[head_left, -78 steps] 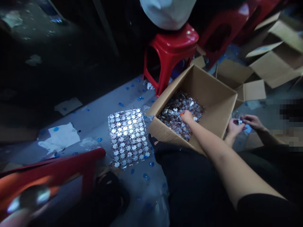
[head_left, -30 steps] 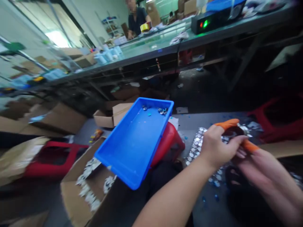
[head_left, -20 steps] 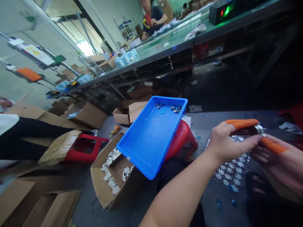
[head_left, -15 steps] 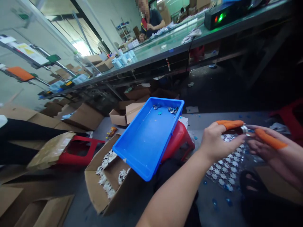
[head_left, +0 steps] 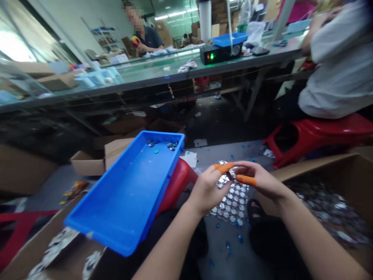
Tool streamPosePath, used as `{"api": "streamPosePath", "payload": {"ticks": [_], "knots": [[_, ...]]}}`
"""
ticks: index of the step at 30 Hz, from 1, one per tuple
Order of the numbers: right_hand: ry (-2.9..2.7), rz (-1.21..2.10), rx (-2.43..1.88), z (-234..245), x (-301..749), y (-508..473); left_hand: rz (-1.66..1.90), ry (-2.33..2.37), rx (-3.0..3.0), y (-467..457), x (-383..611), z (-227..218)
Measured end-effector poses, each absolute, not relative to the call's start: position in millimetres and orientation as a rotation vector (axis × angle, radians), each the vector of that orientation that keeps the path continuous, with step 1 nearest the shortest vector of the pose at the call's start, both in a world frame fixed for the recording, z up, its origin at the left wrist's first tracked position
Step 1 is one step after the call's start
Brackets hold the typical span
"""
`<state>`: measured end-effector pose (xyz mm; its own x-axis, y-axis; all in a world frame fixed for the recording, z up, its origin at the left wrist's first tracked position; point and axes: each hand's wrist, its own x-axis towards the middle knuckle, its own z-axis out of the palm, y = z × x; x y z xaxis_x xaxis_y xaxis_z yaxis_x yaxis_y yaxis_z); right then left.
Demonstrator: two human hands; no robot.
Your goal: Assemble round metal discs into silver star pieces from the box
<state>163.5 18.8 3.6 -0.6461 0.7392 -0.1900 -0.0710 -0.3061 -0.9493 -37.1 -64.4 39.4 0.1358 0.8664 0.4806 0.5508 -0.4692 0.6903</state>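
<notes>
My left hand (head_left: 207, 189) and my right hand (head_left: 259, 178) meet in front of me, both with orange finger covers. Between the left thumb and fingers is a small dark, shiny piece (head_left: 229, 176), mostly hidden. The right fingertips close in around the same spot; how they grip it is too blurred to see. Below the hands, a silvery sheet with a pattern of round shapes (head_left: 237, 204) lies on the floor. To the left, a blue tray (head_left: 122, 194) rests tilted in view on a red stool (head_left: 177, 186). Several small metallic pieces (head_left: 172, 146) lie at its far end.
An open carton (head_left: 329, 167) of shiny pieces stands at right; another carton (head_left: 67, 264) with white-and-black pieces is at lower left. A long workbench (head_left: 145, 74) crosses the back. One person (head_left: 340, 66) sits at right on a red stool (head_left: 326, 130); another is beyond the bench.
The view has swung right, so the tray and hands appear farther left. The seated person and the carton of shiny pieces have come into view. My hands still meet around a small piece.
</notes>
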Motion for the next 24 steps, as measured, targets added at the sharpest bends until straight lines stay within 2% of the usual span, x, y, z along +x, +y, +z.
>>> {"api": "streamPosePath", "payload": {"ticks": [16,20,24], "knots": [[-1.439,2.061,-0.637,14.0,164.9,20.0,1.239,1.378,1.713,-63.3,-34.0,36.6],[-1.336,2.111,-0.527,11.6,161.9,21.4,1.303,1.407,1.575,-68.6,-36.5,51.7],[-1.004,2.220,-0.363,10.9,155.8,17.1,1.423,1.741,1.529,-91.7,-66.0,79.3]]}}
